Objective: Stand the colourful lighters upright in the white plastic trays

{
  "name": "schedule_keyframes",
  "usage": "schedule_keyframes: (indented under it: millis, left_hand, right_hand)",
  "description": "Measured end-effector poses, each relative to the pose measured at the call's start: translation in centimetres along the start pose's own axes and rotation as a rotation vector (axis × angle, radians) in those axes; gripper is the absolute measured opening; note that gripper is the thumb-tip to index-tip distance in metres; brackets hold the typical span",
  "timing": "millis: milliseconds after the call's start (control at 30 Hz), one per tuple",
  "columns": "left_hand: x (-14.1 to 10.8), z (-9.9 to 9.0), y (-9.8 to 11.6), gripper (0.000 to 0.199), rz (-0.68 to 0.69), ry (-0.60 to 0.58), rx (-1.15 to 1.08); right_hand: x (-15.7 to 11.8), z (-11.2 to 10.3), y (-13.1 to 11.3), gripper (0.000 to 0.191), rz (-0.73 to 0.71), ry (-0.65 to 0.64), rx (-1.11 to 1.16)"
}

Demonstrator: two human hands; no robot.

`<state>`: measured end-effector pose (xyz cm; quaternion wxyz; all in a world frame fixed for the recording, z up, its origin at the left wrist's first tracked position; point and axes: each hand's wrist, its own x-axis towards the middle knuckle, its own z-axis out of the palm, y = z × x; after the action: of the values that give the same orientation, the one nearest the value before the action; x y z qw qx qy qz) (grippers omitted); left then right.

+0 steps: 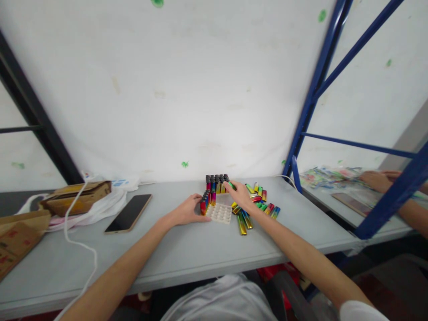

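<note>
readable text: none; red print (12,232) on cardboard box (33,219): too blurred to read

Hands (187,210) around a white tray (221,213) partly filled with upright, black-topped, metallic-coloured tubes (207,199).

Left hand (187,210): mid-counter (200,249), thumb and fingers parted in a C.
Right hand (238,192): nearer the counter's back edge, fingers bent in a pinch.
Left forearm (133,258): bare, slanting in over the front edge.
Right forearm (301,249): bare, angled opposite.
</note>
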<state>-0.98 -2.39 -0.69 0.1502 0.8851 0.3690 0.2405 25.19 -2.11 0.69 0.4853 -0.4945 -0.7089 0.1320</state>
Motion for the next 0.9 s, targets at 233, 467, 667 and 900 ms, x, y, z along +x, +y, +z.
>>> schedule_keyframes:
  millis: [233,467,667,900]
  left_hand:
    - [0.0,-0.1,0.1,0.07,-0.021,-0.023,-0.006]
    - [0.0,-0.2,0.4,0.074,-0.031,-0.036,0.007]
    - [0.0,-0.1,0.4,0.074,-0.027,-0.043,0.006]
    - [0.0,-0.1,0.3,0.072,-0.026,-0.041,-0.01]
  right_hand:
    - [-1.0,1.5,-1.0,0.03,0.013,-0.039,0.01]
    - [-1.5,1.3,-1.1,0.04,-0.058,-0.089,0.021]
    - [-1.5,1.2,-1.2,0.043,-0.051,-0.04,-0.037]
    - [-1.3,1.0,-0.8,0.033,-0.029,-0.052,-0.037]
